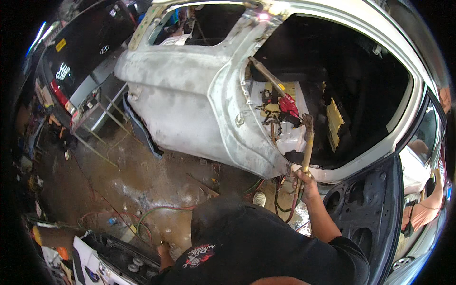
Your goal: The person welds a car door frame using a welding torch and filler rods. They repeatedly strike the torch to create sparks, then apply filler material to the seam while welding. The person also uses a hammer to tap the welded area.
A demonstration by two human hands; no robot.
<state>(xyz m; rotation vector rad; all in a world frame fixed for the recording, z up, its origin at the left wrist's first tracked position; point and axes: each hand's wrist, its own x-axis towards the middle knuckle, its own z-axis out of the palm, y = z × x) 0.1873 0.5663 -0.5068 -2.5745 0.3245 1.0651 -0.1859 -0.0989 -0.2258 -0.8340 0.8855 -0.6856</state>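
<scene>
My right hand (306,184) is closed round the lower end of a brass-coloured gas torch (309,145), which points up in front of the car body's opening. Hoses (295,202) hang from its base below my hand. At the lower left, my left hand (164,251) hangs low, its fingers curled at a thin, small item too unclear to name. The pale, sanded car body (180,95) stands ahead of me. High on its pillar is a bright pinkish spot (262,17). Inside the opening, a slanted metal bar (268,75) ends at a red piece (289,105).
Red and green hoses (142,219) trail over the wet floor. A metal-framed stand (102,116) stands left, by a dark car (80,61). A black panel (365,213) stands close on my right; beyond it another person's arm (427,202) shows. White car parts (90,261) lie lower left.
</scene>
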